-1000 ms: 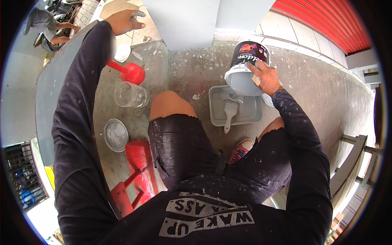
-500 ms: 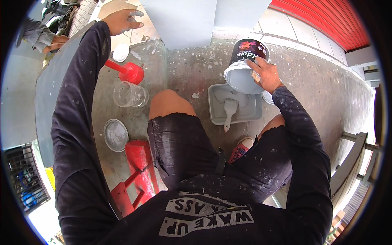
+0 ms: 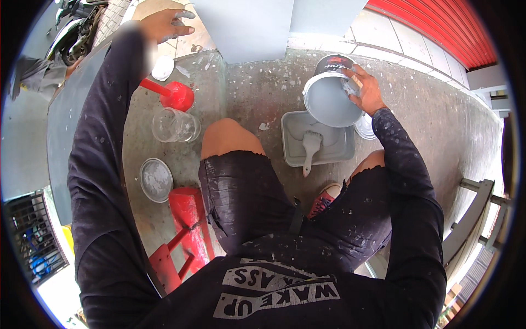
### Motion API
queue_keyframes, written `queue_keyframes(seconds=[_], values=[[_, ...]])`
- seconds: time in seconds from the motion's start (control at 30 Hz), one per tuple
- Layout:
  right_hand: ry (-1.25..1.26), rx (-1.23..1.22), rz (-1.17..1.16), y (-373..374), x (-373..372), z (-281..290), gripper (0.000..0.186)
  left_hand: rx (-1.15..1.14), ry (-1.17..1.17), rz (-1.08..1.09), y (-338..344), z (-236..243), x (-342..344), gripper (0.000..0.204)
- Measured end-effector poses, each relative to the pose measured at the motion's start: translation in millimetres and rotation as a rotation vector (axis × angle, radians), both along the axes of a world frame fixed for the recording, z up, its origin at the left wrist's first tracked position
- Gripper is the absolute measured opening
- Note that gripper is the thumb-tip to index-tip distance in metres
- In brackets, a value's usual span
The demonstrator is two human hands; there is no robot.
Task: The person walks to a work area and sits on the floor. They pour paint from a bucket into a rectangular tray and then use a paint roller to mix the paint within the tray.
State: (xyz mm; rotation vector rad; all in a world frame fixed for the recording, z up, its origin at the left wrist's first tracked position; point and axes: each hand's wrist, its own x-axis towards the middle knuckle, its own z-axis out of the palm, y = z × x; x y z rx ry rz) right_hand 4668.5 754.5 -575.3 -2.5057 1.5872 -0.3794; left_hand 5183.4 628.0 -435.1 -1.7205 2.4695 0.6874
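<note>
My right hand (image 3: 371, 93) grips the rim of a paint bucket (image 3: 324, 101), with a small grey-beige piece I cannot identify between thumb and fingers. The bucket is black outside and grey with paint inside, tilted with its mouth toward me. Beneath it lies a grey paint tray (image 3: 293, 159) with grey paint in it. A paintbrush (image 3: 311, 145) rests in the tray, its handle over the near edge. Far to the left, my left hand (image 3: 164, 26) is open, its paint-smeared fingers apart and holding nothing, beyond the top of a grey panel (image 3: 71, 126).
A red round-headed object (image 3: 178, 97), a clear plastic jar (image 3: 175, 126) and a paint-smeared lid (image 3: 156, 180) lie on the floor to my left. Red metal parts (image 3: 192, 219) stand by my left leg. A white lid (image 3: 365, 126) sits beside the tray. Another person's sleeve (image 3: 38, 74) shows far left.
The bucket has tipped so its mouth faces me more, and my right hand has shifted slightly right along its rim. My left hand has barely moved. The other person's arm has moved.
</note>
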Motion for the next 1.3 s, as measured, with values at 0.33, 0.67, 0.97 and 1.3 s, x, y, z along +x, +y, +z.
queue_keyframes(seconds=[0.33, 0.67, 0.97, 1.3], values=[[-0.192, 0.000, -0.022, -30, -21, -23, 0.058, 0.026, 0.035, 0.001, 0, 1, 0, 0.060], [-0.220, 0.027, -0.016, -40, -24, -23, 0.051, -0.023, -0.044, -0.017, -2, 1, 4, 0.064], [-0.202, -0.006, -0.009, -39, -24, -24, 0.050, -0.025, -0.039, 0.007, -7, -7, 8, 0.064], [-0.202, 0.034, 0.002, -36, -19, -17, 0.050, -0.019, -0.064, 0.012, -5, -4, 5, 0.064]])
